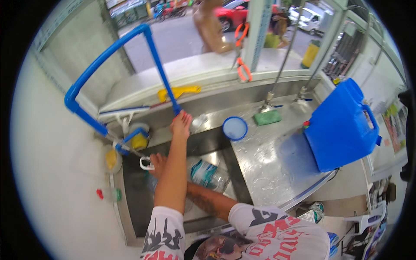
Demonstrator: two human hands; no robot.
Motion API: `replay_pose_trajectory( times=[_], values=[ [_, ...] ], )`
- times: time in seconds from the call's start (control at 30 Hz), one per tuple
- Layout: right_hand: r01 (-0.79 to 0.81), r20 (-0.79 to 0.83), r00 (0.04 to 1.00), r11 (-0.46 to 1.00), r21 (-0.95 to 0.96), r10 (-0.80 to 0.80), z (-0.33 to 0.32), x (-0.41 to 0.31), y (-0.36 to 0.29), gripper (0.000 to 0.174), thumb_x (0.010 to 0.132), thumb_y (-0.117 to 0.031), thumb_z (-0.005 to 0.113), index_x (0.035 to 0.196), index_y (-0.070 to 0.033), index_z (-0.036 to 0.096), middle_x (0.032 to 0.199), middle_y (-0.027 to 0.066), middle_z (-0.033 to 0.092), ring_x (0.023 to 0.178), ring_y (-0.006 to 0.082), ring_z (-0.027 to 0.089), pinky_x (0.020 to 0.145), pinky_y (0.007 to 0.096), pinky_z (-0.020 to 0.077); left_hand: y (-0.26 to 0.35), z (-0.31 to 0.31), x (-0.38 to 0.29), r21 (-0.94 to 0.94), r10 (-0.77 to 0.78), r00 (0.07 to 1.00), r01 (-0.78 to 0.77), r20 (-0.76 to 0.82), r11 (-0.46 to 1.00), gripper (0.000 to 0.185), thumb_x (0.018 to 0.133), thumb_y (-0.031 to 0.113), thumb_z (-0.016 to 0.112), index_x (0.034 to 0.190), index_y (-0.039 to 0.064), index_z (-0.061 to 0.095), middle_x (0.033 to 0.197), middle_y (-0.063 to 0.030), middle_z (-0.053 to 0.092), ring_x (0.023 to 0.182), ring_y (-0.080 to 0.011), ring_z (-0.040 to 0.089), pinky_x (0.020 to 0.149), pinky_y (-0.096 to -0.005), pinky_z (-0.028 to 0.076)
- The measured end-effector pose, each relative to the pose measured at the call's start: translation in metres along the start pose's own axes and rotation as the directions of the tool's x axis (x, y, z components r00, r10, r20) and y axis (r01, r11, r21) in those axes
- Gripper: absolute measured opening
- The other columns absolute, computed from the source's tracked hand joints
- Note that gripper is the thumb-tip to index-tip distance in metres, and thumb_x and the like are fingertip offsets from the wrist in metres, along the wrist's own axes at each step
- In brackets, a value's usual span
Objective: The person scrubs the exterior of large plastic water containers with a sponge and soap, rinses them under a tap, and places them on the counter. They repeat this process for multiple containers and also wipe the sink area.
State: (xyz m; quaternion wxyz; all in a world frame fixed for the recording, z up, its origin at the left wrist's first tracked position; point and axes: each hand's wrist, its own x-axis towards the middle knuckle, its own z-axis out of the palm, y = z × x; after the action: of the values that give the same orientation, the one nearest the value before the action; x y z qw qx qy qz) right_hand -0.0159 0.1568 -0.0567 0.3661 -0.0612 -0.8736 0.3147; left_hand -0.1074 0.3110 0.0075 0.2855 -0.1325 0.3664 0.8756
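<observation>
My left hand (182, 125) is closed around the lower end of a blue pipe (159, 65), where a bit of red shows. My right arm crosses beneath the left. The right hand (157, 164) grips a white ring handle (146, 163), seemingly of a clear bottle mostly hidden by my arms. Water runs from the pipe's other end toward this handle. A clear plastic bottle with a teal label (204, 172) lies in the steel sink basin (240, 182). On the drainboard are a blue-rimmed round container (235, 128) and a green sponge (267, 117).
A large blue jug (341, 130) stands on the drainboard at right. Orange-handled pliers (243, 70) hang by the window. A yellow tool (178, 92), a squeegee (125, 112) and small containers (113, 159) line the sink's left and back edges. A person (209, 29) is outside.
</observation>
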Motion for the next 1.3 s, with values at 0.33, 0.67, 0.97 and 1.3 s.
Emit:
replay_pose_trajectory(
  times=[0.33, 0.67, 0.97, 1.3],
  values=[
    [-0.977, 0.36, 0.183, 0.21, -0.038, 0.915, -0.057, -0.086, 0.088, 0.064, 0.091, -0.054, 0.057, 0.126, 0.0, 0.058, 0.11, 0.0189, 0.065, 0.097, 0.0296, 0.067, 0.084, 0.0429, 0.0539, -0.004, 0.021, -0.027, 0.942, 0.703, 0.706, -0.175, -0.083, 0.288, 0.045, 0.076, 0.027, 0.084, 0.103, -0.002, 0.062, 0.098, -0.0165, 0.067, 0.089, -0.0291, 0.067, 0.076, -0.0404, 0.054],
    [-0.576, 0.873, -0.021, -0.719, 0.389, 0.488, -0.073, -0.228, 0.115, 0.051, 0.1, -0.047, 0.047, 0.125, -0.005, 0.059, 0.115, 0.0168, 0.066, 0.106, 0.037, 0.066, 0.094, 0.0566, 0.0527, 0.129, 0.0, -0.237, 0.658, -0.016, 0.758, -0.577, 0.652, -0.484, 0.054, 0.085, 0.047, 0.07, 0.123, 0.009, 0.066, 0.11, -0.0116, 0.07, 0.109, -0.0317, 0.063, 0.094, -0.0433, 0.047],
    [-0.555, 0.87, 0.49, -0.75, 0.36, 0.056, -0.095, -0.136, 0.023, 0.058, 0.1, -0.054, 0.045, 0.13, -0.006, 0.057, 0.118, 0.018, 0.066, 0.108, 0.0356, 0.066, 0.094, 0.0569, 0.0526, 0.194, -0.079, -0.409, 0.576, 0.112, 0.618, -0.631, 0.778, -0.52, 0.066, 0.085, 0.055, 0.068, 0.131, 0.008, 0.059, 0.15, -0.0185, 0.043, 0.141, -0.0455, 0.032, 0.114, -0.0555, 0.027],
    [-0.641, 0.879, 0.467, -0.648, 0.412, 0.098, -0.129, -0.147, -0.053, 0.054, 0.102, -0.047, 0.043, 0.135, -0.006, 0.055, 0.128, 0.0187, 0.062, 0.114, 0.0321, 0.063, 0.097, 0.0552, 0.051, 0.216, -0.116, -0.45, 0.586, 0.269, 0.544, -0.571, 0.795, -0.576, 0.064, 0.082, 0.047, 0.069, 0.127, 0.003, 0.059, 0.147, -0.0204, 0.046, 0.139, -0.0425, 0.038, 0.111, -0.0563, 0.032]
  ],
)
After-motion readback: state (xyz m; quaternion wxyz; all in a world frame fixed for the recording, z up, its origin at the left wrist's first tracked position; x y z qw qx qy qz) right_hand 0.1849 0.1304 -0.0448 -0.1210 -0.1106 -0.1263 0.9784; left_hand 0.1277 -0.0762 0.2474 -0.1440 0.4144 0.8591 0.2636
